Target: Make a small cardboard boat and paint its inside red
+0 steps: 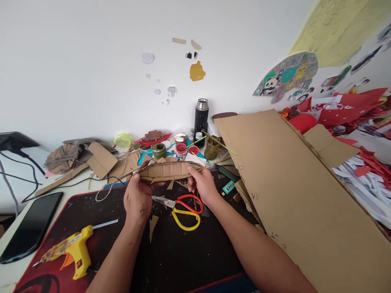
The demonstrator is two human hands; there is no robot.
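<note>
A long, narrow cardboard piece [165, 171] with raised edges is held up above the dark mat [171, 264]. Its left end is in my left hand [138, 199], fingers closed round it. Near its right end, my right hand [203, 183] pinches it with the thumb on top. Below the piece, scissors [180, 208] with one red and one yellow handle lie on the mat, close to my right hand. Small cardboard scraps [153, 227] are scattered around them.
A yellow glue gun [80, 248] and a phone [32, 224] lie at left. Behind stand paint jars [159, 151] and a black flask [201, 118]. A large cardboard sheet [293, 191] slants across the right side. Cardboard scraps [102, 158] are piled at back left.
</note>
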